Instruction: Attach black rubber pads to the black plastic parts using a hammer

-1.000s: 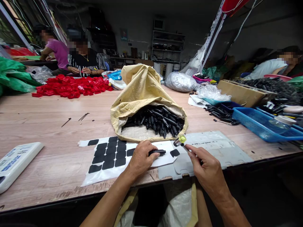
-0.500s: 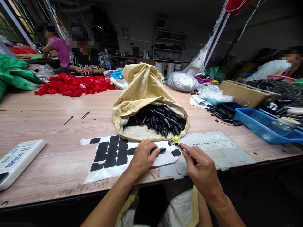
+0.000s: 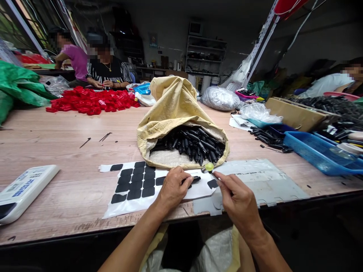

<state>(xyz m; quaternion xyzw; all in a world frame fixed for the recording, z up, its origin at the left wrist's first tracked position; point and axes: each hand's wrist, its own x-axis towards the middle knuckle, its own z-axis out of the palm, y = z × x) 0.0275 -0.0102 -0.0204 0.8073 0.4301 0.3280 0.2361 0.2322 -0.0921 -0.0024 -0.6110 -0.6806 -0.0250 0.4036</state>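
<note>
My left hand [image 3: 174, 187] pinches a black pen-like piece [image 3: 195, 179] over a white sheet [image 3: 113, 209] of dark rounded squares [image 3: 149, 183]. Between thumb and fingers of my right hand [image 3: 236, 192] is a thin tool with a yellow-green round part [image 3: 209, 166] and a shiny metal part at its end, near the tip of the black piece. Just beyond both hands lies an open yellow sack [image 3: 172, 102] with many black pieces [image 3: 195, 145] at its mouth. One loose dark square [image 3: 212, 183] rests between my hands.
A grey mat [image 3: 266, 181] lies at the right, near a blue tray [image 3: 312, 151]. On the left are a white scale [image 3: 31, 189] and thin black sticks [image 3: 105, 136]. Red pieces [image 3: 93, 100] are heaped near two seated people; another person is far right.
The view has shifted slightly, moving the scene to the right. My right hand has tilted the tool a little, and its metal part shows less. Both hands keep their grips.
</note>
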